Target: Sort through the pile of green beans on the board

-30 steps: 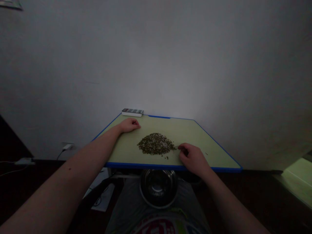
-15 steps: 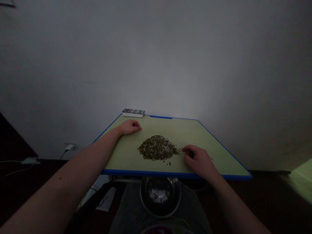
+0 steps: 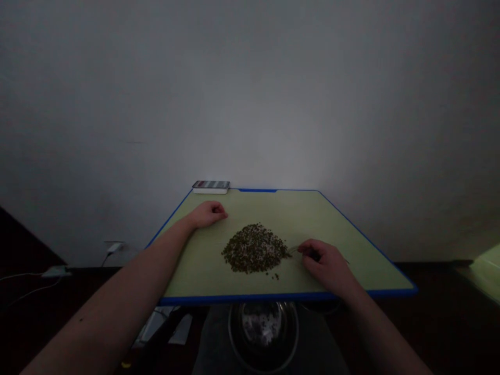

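Note:
A low pile of small brown and pale grains or seeds [image 3: 253, 250] lies in the middle of the pale yellow, blue-edged table [image 3: 281, 208]. My right hand [image 3: 326, 263] is closed at the right of the pile. It pinches a thin metal tool that looks like tweezers [image 3: 294, 250], whose tips reach the pile's right edge. Behind and left of the pile, my left hand [image 3: 211, 213] rests on the tabletop with curled fingers and the thumb against them. Nothing shows in that hand. A few loose grains [image 3: 275, 276] lie in front of the pile.
Below the near table edge, a shiny metal bowl [image 3: 263, 333] sits at my lap. A white box-like device with a dark striped top [image 3: 211, 187] stands at the far left corner, close to the wall [image 3: 258, 104]. A plug with a cable [image 3: 114, 248] is at left.
The view has shifted slightly, so the table sits lower in the picture. Both hands hold nearly the same places, with the tweezers still at the pile's right edge.

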`<action>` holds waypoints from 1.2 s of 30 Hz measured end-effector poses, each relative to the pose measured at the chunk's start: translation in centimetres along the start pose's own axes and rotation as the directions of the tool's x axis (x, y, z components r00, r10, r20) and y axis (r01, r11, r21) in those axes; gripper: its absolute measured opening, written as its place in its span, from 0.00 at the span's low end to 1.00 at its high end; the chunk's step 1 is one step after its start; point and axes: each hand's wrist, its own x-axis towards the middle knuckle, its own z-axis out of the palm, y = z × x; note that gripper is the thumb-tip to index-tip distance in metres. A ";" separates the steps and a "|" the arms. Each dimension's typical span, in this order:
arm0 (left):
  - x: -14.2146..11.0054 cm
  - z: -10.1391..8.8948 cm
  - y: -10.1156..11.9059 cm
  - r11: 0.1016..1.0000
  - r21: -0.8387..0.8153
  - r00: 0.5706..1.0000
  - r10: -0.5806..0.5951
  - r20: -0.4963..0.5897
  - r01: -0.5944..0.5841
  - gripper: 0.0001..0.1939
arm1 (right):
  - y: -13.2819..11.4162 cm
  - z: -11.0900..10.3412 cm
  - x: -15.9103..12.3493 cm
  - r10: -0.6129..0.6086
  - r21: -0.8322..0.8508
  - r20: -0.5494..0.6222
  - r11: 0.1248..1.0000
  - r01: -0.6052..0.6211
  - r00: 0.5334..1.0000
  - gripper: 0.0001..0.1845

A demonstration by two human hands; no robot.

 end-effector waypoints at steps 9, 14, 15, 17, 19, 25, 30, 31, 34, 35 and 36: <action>0.5 0.6 0.0 0.999 0.045 1.000 0.012 0.008 -0.012 0.17 | -0.1 -0.2 -0.4 0.000 0.076 0.018 0.997 -0.001 1.000 0.12; 0.6 0.7 -0.4 0.999 0.051 1.000 0.002 -0.017 -0.001 0.18 | -0.1 -0.3 -0.5 -0.035 0.056 0.058 0.998 0.032 0.998 0.11; 0.6 0.8 -0.4 0.999 0.044 1.000 -0.007 -0.028 0.008 0.18 | -0.2 -0.4 -0.4 -0.042 0.050 0.067 0.998 0.039 0.997 0.11; 0.4 0.8 -0.3 0.999 0.019 0.998 -0.031 -0.046 0.032 0.19 | -0.2 -0.5 -0.3 -0.062 0.042 0.094 0.997 0.058 0.994 0.11; 0.2 0.7 0.0 0.999 -0.009 0.997 -0.042 -0.069 0.041 0.18 | -0.1 -0.7 -0.3 -0.083 0.041 0.116 0.996 0.079 0.990 0.12; 0.3 0.7 0.5 0.998 0.005 0.995 -0.061 -0.084 0.062 0.17 | 0.4 -0.7 -0.2 -0.067 0.069 0.136 0.996 0.058 0.988 0.12; 0.6 0.9 0.1 0.999 0.045 0.998 -0.024 -0.066 0.027 0.19 | 0.7 -0.7 -0.3 -0.010 0.148 0.108 0.989 -0.006 0.994 0.12; 0.6 0.9 0.0 0.998 0.061 0.998 -0.024 -0.058 0.027 0.19 | 0.7 -0.7 -0.3 -0.005 0.162 0.100 0.987 -0.011 0.995 0.11; 0.6 0.9 0.0 0.995 0.099 0.999 -0.029 -0.036 0.032 0.21 | 0.8 -0.8 -0.5 -0.004 0.178 0.075 0.984 -0.010 0.997 0.11; 0.6 0.9 0.0 0.994 0.109 0.999 -0.026 -0.035 0.030 0.21 | 0.8 -0.8 -0.5 -0.004 0.181 0.069 0.983 -0.009 0.998 0.11; 0.5 0.9 0.1 0.993 0.117 0.999 -0.021 -0.033 0.024 0.21 | 0.8 -0.8 -0.6 -0.002 0.184 0.064 0.983 -0.010 0.998 0.11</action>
